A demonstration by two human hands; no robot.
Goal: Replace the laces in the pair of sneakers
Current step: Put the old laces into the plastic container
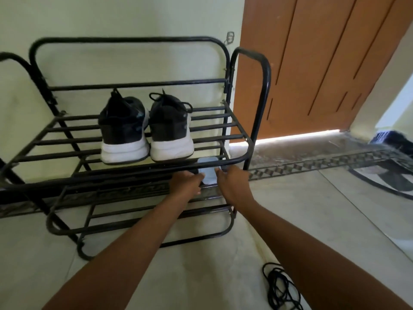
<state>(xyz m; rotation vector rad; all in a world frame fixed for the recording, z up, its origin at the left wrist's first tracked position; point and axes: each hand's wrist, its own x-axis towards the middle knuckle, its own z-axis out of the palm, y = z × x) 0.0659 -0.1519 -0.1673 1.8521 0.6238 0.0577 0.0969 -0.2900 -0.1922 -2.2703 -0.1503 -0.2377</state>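
A light blue flat thing [209,173] under the shoe rack's [134,163] top shelf is pinched by the left hand [185,182] and right hand [232,182].

Two black sneakers [146,128], white soles, laced, side by side, heels toward camera, on rack top shelf; loose black laces [280,287] on floor.

Both forearms bare, no sleeves, left hand [185,182], right hand [232,182].
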